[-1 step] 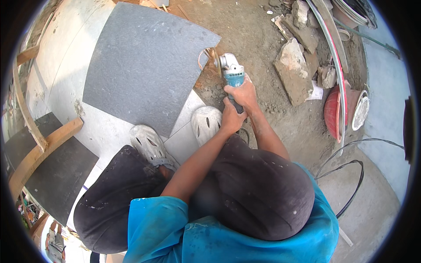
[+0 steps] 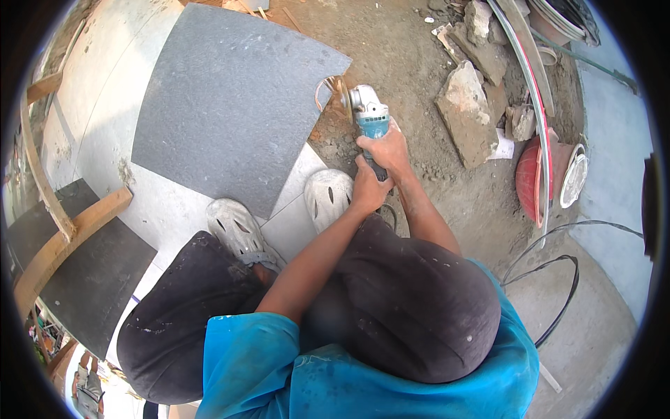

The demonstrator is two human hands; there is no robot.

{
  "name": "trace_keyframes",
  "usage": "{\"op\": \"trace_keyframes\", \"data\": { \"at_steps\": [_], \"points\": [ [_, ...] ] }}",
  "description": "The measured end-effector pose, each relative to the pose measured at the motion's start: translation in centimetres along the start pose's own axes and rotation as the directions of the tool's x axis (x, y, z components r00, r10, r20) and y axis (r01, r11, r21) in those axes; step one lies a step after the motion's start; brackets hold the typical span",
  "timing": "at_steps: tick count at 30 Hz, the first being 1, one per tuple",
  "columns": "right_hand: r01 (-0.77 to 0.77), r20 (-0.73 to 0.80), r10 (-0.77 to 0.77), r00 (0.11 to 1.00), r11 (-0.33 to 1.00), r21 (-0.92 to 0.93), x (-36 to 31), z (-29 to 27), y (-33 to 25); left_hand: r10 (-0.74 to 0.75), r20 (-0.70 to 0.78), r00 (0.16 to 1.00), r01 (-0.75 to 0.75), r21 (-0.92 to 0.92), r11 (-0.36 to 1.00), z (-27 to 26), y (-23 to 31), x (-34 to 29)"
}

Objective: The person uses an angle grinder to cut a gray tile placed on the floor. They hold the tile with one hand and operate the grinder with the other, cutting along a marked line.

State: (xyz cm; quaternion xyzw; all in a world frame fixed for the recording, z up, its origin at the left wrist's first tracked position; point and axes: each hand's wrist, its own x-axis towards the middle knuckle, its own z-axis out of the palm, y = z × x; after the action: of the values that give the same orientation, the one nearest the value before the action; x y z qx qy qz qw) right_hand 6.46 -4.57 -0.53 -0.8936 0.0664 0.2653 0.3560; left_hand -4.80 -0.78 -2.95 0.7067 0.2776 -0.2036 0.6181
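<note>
Both my hands are closed around an angle grinder [image 2: 374,126] with a teal body and a silver head. My right hand [image 2: 389,148] wraps the body just behind the head, while my left hand [image 2: 370,186] grips the darker rear end. The grinder's disc [image 2: 345,99] stands on edge at the right side of a large grey tile [image 2: 227,105]. A curved cut-out shows in that tile edge, with a thin curved strip beside the disc. Whether the disc touches the tile I cannot tell.
White clogs [image 2: 328,197] are on my feet by the tile's near corner. Wooden beams [image 2: 77,241] cross over a darker tile [image 2: 105,279] at left. Broken concrete slabs [image 2: 469,115], a red bowl [image 2: 528,183] and a long metal strip [image 2: 536,98] lie right. A black cable [image 2: 574,293] loops near the wall.
</note>
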Motion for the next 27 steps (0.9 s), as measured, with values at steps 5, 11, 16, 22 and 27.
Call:
{"op": "trace_keyframes", "data": {
  "at_steps": [5, 11, 16, 22, 27],
  "points": [
    [0.003, 0.014, -0.003, 1.0, 1.0, -0.025, 0.7, 0.2, 0.5, -0.037, 0.041, 0.998, 0.037, 0.004, 0.999, -0.4, 0.4, 0.4],
    [0.036, 0.044, -0.031, 0.999, 0.994, -0.103, 1.0, 0.0, 1.0, -0.045, 0.078, 0.996, 0.049, -0.043, 0.998, -0.6, 0.7, 0.6],
    [0.004, 0.055, 0.003, 0.998, 0.994, -0.112, 1.1, -0.4, 0.5, -0.079, 0.13, 0.988, 0.083, -0.031, 0.996, -1.0, 1.5, 0.7],
    [0.03, 0.07, -0.021, 0.997, 0.991, -0.132, 1.7, -0.1, 1.2, -0.09, 0.142, 0.986, 0.092, -0.01, 0.996, -1.1, 1.7, 0.8],
    [0.038, 0.085, -0.025, 0.996, 0.989, -0.144, 2.2, -0.3, 1.3, -0.009, 0.038, 0.999, 0.01, -0.03, 0.999, -0.6, 1.6, 0.8]
  ]
}}
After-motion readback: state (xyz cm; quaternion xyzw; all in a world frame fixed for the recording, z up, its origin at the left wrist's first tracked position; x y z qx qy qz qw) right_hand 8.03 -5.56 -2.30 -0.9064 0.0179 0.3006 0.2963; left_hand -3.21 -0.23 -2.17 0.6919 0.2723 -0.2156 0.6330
